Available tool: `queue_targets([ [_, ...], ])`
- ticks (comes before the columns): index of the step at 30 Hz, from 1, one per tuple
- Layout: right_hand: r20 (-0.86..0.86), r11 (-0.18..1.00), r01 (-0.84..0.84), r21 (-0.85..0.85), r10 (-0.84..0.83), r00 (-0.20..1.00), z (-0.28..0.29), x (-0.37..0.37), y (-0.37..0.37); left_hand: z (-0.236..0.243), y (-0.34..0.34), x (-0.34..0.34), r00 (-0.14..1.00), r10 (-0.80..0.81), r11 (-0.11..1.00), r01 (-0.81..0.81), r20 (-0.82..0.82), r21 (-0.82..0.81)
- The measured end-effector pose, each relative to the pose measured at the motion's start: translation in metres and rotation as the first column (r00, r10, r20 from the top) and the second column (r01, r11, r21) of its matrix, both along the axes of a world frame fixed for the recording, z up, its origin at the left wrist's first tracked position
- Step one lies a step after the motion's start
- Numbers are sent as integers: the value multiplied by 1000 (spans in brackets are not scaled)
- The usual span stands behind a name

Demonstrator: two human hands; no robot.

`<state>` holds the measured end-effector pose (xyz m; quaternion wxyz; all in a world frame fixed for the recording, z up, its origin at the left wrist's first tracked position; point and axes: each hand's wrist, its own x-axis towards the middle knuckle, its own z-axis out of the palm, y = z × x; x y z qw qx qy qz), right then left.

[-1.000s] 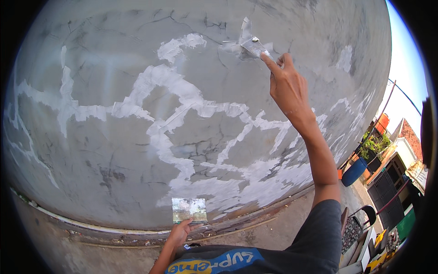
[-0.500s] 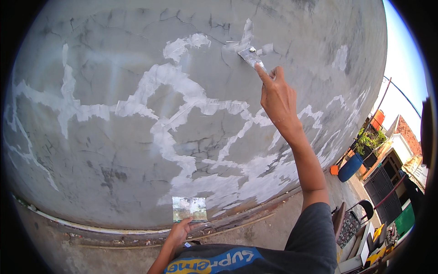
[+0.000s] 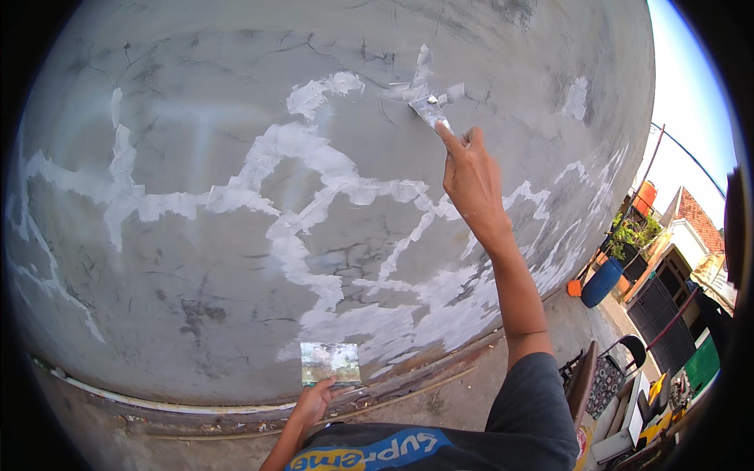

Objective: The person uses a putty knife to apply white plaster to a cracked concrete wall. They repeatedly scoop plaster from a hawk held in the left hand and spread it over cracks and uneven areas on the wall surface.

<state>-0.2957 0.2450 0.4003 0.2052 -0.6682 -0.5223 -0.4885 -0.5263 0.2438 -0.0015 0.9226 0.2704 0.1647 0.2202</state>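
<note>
My right hand (image 3: 473, 177) holds a small metal putty knife (image 3: 432, 113) against the grey, cracked wall (image 3: 188, 110), at a small fresh patch of pale filler (image 3: 422, 69) high up. Pale filler streaks (image 3: 306, 149) branch across the wall along cracks. Low in the view, my left hand (image 3: 312, 399) grips a rectangular metal plate (image 3: 330, 361) with smears on it, in front of the wall's lower part.
A thin pipe (image 3: 173, 399) runs along the wall's base. At the right stand a blue barrel (image 3: 602, 282), an orange bucket (image 3: 575, 288), plants (image 3: 632, 235), a chair (image 3: 605, 381), stacked odds and ends (image 3: 656, 408), a metal gate (image 3: 660, 326) and a house with a tiled roof (image 3: 699, 216).
My right hand and putty knife have moved downward and left from the top of the small patch. My left hand with the plate sits nearly as before, a little shifted in the view.
</note>
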Motion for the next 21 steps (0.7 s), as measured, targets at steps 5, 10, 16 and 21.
queue_targets([
  [5,-17,998,-41,42,41,999,15,-9,-9,-20,5,-4,1000,4,1000,-4,5,1],
  [10,30,994,-64,83,62,998,9,0,11,1,4,-5,998,-39,999,38,-44,-16],
  [16,-16,999,-37,36,38,999,0,6,-7,-12,8,-10,999,23,999,-24,-25,-23],
  [21,83,986,-134,104,126,989,37,10,-14,-18,9,-8,998,28,999,-28,-48,-14],
])
